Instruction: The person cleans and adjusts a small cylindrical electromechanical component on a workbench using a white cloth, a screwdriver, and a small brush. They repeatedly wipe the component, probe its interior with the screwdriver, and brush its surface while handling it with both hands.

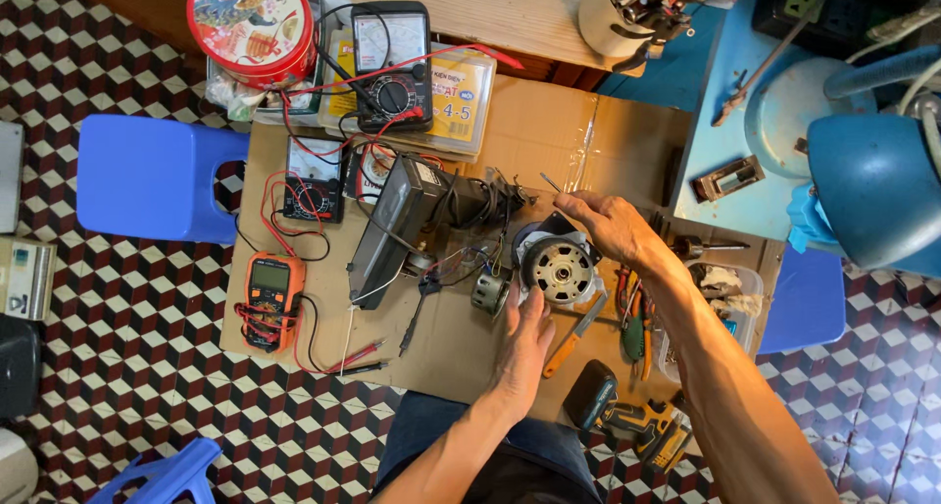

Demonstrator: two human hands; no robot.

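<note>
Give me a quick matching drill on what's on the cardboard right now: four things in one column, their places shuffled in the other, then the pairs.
Things:
1. electric motor
2. orange digital multimeter
3. round red tin
4. cordless drill

Places:
A. far left corner, behind the analog meters
B. near right edge, beside the person's right forearm
C. centre, between the left hand and the right hand
D. left side, red and black leads coiled around it

Pairs: 1-C, 2-D, 3-A, 4-B

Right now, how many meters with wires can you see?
3. A black dial meter at the top, a smaller black one below it to the left, and an orange meter lowest on the cardboard. Others may be hidden.
</note>
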